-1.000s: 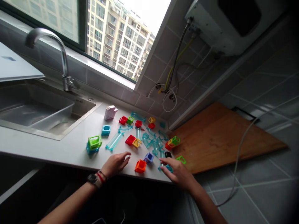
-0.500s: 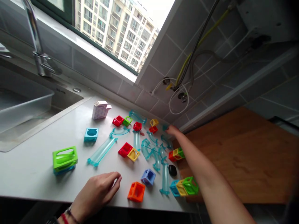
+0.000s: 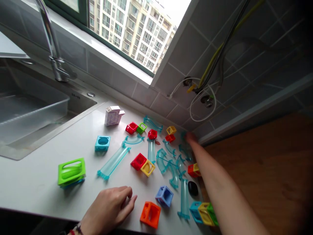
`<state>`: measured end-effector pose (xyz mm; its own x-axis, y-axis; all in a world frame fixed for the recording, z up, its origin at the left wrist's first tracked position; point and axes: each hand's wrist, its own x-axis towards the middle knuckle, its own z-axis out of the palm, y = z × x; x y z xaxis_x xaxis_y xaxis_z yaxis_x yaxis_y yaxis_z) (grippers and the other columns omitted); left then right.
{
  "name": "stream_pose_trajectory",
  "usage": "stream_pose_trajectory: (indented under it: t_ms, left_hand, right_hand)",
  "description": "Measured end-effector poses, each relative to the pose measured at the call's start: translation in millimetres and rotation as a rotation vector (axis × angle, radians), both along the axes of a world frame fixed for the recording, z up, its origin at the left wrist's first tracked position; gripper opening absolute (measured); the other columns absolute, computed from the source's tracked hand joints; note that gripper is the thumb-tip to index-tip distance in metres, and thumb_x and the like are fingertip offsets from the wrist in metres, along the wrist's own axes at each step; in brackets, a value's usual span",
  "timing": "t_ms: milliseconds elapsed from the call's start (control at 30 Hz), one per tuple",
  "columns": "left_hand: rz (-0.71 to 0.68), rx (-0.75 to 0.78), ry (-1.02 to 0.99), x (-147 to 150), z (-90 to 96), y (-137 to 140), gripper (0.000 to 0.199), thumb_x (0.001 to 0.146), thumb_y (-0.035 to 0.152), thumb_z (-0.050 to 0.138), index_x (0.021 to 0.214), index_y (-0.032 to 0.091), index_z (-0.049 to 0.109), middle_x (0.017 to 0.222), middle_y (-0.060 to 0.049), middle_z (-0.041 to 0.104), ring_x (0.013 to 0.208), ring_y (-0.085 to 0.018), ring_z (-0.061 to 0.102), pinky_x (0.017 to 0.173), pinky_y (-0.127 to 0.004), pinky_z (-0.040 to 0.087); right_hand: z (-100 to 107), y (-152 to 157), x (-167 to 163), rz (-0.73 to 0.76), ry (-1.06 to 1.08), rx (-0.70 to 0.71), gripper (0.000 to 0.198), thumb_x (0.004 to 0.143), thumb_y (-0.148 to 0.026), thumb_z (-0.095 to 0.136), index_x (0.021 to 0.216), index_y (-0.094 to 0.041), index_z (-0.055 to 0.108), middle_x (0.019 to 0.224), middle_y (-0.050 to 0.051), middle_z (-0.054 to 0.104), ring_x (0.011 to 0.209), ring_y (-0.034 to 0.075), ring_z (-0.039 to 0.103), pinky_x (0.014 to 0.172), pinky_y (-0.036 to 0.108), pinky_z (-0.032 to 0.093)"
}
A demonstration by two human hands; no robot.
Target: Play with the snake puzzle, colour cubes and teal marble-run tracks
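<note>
My left hand rests at the counter's front, fingers loosely curled, thumb apart from the index finger, holding nothing. Right of it are an orange cube block and a periwinkle cube block. My right hand reaches to the back corner, closed at a small teal piece; blur hides its exact shape and the fingers. Nearby lie a yellow block on a red one and several clear teal track pieces. A red block touches a yellow block mid-counter.
A sink with a clear plastic bin is at left. A small box, a teal block and a green block stand on the counter. A wooden board, black oval object and hanging cables are at right.
The view has shifted, so the counter things appear farther right and slightly lower. My right hand stays at the same corner spot with the teal piece. My left hand has barely moved.
</note>
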<state>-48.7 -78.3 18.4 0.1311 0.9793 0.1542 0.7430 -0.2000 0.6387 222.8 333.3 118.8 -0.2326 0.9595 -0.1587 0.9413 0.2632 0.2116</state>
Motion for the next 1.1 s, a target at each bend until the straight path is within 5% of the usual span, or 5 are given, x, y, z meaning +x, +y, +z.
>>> stream_pose_trajectory:
  t_ms: [267, 633, 767, 900, 1100]
  left_hand:
    - [0.001, 0.02, 0.024, -1, 2.7, 1, 0.034, 0.103, 0.037, 0.046, 0.075, 0.022, 0.058, 0.069, 0.0, 0.068, 0.061, -0.017, 0.068, 0.058, -0.029, 0.04]
    - [-0.018, 0.052, 0.091, 1, 3.5, -4, 0.033, 0.105, 0.034, 0.043, 0.08, 0.022, 0.06, 0.077, -0.003, 0.07, 0.07, -0.019, 0.07, 0.064, -0.03, 0.044]
    - [-0.018, 0.087, 0.103, 2, 2.1, -5, 0.032, 0.104, 0.032, 0.044, 0.078, 0.021, 0.059, 0.076, -0.003, 0.07, 0.069, -0.019, 0.07, 0.064, -0.029, 0.045]
    - [0.008, 0.107, 0.114, 4, 2.8, -4, 0.03, 0.103, 0.03, 0.046, 0.077, 0.021, 0.058, 0.074, -0.002, 0.07, 0.067, -0.018, 0.069, 0.061, -0.029, 0.045]
    - [0.03, 0.061, 0.138, 7, 4.4, -5, 0.026, 0.102, 0.031, 0.047, 0.078, 0.022, 0.055, 0.076, -0.003, 0.071, 0.068, -0.019, 0.07, 0.061, -0.029, 0.046]
  right_hand:
    - [35, -19, 18, -0.097, -0.103, -0.049, 0.035, 0.101, -0.036, 0.066, 0.131, -0.018, 0.063, 0.132, 0.01, 0.064, 0.111, 0.025, 0.067, 0.093, 0.046, 0.059]
    - [50, -114, -20, 0.206, -0.207, -0.342, 0.029, 0.093, -0.045, 0.074, 0.103, -0.018, 0.075, 0.104, 0.006, 0.076, 0.096, 0.023, 0.072, 0.086, 0.037, 0.058]
    - [51, -126, -59, 0.313, -0.125, -0.277, 0.04, 0.088, -0.06, 0.073, 0.088, -0.021, 0.08, 0.089, 0.008, 0.08, 0.091, 0.025, 0.074, 0.076, 0.028, 0.051]
    - [44, -104, -120, 0.379, -0.02, -0.133, 0.044, 0.102, -0.058, 0.053, 0.109, -0.022, 0.077, 0.113, 0.009, 0.078, 0.107, 0.024, 0.071, 0.084, 0.026, 0.049]
    - [8, -61, -196, 0.348, 0.063, 0.014, 0.042, 0.102, -0.04, 0.06, 0.138, -0.018, 0.059, 0.142, 0.013, 0.061, 0.126, 0.028, 0.061, 0.105, 0.043, 0.05]
